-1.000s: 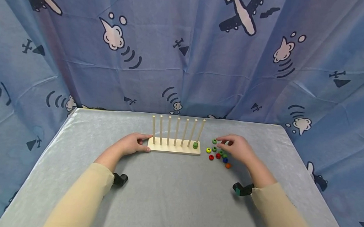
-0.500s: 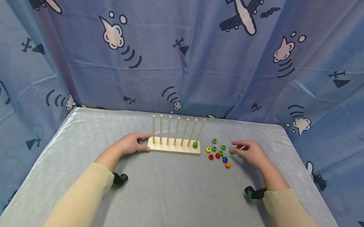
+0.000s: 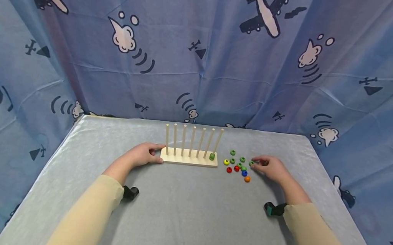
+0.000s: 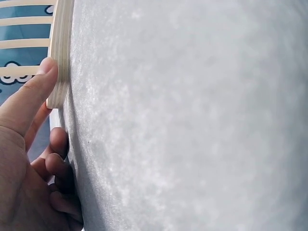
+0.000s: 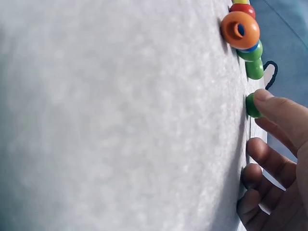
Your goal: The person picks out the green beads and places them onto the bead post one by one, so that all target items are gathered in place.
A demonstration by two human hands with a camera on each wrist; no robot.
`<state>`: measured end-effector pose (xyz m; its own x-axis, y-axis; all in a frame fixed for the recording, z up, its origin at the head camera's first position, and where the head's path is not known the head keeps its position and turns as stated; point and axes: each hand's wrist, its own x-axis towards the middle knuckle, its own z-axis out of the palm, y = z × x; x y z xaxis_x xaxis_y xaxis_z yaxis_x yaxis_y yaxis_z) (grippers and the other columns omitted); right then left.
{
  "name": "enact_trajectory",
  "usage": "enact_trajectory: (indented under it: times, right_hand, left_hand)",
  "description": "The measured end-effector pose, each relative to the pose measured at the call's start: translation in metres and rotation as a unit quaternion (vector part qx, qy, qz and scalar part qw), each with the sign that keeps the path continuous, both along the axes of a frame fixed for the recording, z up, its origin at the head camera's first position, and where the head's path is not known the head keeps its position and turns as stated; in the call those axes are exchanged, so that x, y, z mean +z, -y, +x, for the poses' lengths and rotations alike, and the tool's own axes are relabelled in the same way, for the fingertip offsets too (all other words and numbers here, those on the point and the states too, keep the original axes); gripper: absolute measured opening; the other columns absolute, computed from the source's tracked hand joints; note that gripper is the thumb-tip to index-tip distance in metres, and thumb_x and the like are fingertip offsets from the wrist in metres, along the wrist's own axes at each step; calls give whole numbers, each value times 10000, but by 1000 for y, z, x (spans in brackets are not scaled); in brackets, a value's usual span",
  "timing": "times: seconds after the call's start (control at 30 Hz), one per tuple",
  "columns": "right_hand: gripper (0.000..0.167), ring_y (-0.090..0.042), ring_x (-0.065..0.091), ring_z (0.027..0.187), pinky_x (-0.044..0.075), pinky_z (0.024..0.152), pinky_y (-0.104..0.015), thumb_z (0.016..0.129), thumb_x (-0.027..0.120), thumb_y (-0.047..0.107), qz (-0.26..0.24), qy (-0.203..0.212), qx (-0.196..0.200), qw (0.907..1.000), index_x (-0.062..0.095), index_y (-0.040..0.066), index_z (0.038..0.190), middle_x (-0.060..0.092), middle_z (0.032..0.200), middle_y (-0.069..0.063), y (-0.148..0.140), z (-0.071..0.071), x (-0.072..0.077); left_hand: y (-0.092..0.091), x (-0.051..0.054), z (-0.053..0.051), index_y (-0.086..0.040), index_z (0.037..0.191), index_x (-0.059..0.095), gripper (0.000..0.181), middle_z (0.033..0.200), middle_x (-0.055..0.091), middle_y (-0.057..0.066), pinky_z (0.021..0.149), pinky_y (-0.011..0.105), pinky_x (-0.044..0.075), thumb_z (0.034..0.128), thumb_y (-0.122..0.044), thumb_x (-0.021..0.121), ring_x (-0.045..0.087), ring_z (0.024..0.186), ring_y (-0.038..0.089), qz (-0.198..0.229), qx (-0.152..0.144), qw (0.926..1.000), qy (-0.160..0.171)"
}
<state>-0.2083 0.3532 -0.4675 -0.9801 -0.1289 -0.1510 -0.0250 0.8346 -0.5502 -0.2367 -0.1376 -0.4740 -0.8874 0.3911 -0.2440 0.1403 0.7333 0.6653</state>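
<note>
A pale wooden peg board [image 3: 189, 160] with a row of several upright dowels stands on the table in the head view. Green beads [image 3: 212, 157] are stacked at the foot of its rightmost dowel. My left hand [image 3: 140, 154] grips the board's left end, with the thumb on the front edge in the left wrist view. To the right of the board, my right hand [image 3: 271, 169] pinches the rightmost green bead [image 3: 251, 163] at table level. The thumb lies against this bead in the right wrist view; the index finger is mostly hidden behind.
Loose beads lie between board and right hand: several green ones [image 3: 233, 152], a yellow one [image 3: 226, 162], two red ones [image 3: 229, 170], a blue one [image 3: 244, 173] and an orange one [image 3: 247, 179]. A patterned blue curtain [image 3: 201, 61] hangs behind the grey table [image 3: 189, 214].
My right hand has moved right, from beside the back green beads to the rightmost green bead, and has stayed there. The left hand holds the board as before.
</note>
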Motion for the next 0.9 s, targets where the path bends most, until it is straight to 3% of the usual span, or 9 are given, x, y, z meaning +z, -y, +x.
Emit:
enact_trajectory:
  times: [0.33, 0.53, 0.9]
  right_hand:
    - [375, -209, 509, 812, 407, 709, -364, 912, 734, 303, 127, -141, -70, 9998, 725, 42, 1180, 611, 897, -53, 1, 1, -1]
    - [369, -220, 515, 804, 421, 665, -349, 921, 725, 299, 68, -218, -98, 9997, 722, 45, 1189, 611, 916, -75, -1, 0, -1]
    - [328, -228, 535, 818, 428, 655, -350, 920, 726, 259, 67, -566, -78, 9983, 730, 52, 1173, 621, 901, -64, 3, 3, 9]
  left_hand:
    - [-2, 1, 1, -228, 1450, 544, 661, 809, 465, 21, 694, 345, 334, 851, -348, 796, 409, 728, 169, 54, 31, 10000, 4]
    - [0, 0, 0, -221, 1457, 534, 670, 801, 462, 23, 682, 344, 333, 853, -352, 793, 402, 715, 170, 68, -6, 10000, 34]
    - [0, 0, 0, -219, 1456, 536, 668, 811, 463, 20, 699, 347, 336, 854, -357, 790, 407, 728, 170, 22, -41, 10000, 13]
